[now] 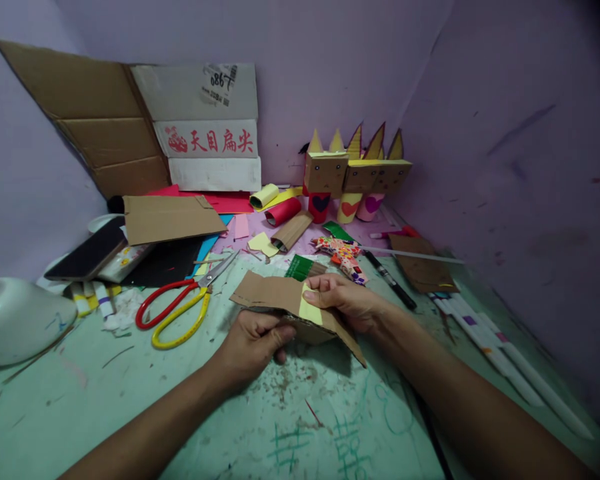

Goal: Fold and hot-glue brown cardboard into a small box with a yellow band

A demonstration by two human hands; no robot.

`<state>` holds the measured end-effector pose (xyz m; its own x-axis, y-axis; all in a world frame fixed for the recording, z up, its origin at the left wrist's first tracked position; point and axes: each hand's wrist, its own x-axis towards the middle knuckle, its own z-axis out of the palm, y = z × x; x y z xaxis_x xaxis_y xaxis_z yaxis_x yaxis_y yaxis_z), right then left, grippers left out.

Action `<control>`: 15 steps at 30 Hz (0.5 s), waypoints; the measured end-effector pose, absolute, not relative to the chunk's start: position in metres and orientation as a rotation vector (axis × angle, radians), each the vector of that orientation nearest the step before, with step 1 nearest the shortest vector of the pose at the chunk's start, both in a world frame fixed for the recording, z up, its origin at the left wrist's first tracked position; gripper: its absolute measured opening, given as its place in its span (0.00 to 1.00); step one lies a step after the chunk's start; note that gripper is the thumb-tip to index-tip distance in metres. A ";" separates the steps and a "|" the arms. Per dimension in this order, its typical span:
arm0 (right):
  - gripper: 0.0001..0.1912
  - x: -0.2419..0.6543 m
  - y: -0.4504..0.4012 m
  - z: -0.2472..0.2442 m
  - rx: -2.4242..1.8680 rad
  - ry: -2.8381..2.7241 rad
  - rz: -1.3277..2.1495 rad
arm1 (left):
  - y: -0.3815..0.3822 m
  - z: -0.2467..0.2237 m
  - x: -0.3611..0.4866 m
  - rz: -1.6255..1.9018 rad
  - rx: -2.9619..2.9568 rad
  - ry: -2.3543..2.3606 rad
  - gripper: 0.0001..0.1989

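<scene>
A folded piece of brown cardboard (267,291) is held up over the green table (180,407) between both hands. My left hand (257,343) pinches its lower left edge, thumb in front and fingers curled. My right hand (337,298) grips it from the right, its thumb on a pale yellow paper piece (311,309) that lies over a fold of the cardboard. Just left of my left hand lie scissors (203,285) with red and yellow handles, blades apart. A green and brown scrap (300,267) sits right behind the cardboard.
Box-headed paper figures (326,175) stand against the back wall. Paper rolls (283,211) and scraps lie before them. A large cardboard sheet (207,133) leans at back left. At left is a white pot (20,323); at right, a black marker (390,280) and white pens (490,347).
</scene>
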<state>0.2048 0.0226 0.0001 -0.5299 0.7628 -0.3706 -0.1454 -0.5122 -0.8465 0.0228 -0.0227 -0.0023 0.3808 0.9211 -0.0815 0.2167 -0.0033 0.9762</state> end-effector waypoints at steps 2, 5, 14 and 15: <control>0.18 0.206 0.023 0.000 -1.033 -1.062 2.079 | -0.023 -0.003 0.023 0.774 1.495 1.088 0.19; 0.18 0.206 0.023 0.000 -1.038 -1.059 2.071 | -0.023 -0.004 0.022 0.775 1.495 1.106 0.19; 0.18 0.204 0.021 -0.001 -1.001 -1.068 2.016 | -0.023 -0.006 0.024 0.750 1.490 1.180 0.22; 0.18 0.204 0.020 -0.001 -0.997 -1.072 2.010 | -0.023 -0.005 0.024 0.749 1.489 1.192 0.23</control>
<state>0.2042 0.0205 -0.0013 -0.5047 0.8025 -0.3181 -0.1824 -0.4593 -0.8693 0.0239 -0.0234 -0.0052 0.3110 0.9416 -0.1287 0.2925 0.0340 0.9556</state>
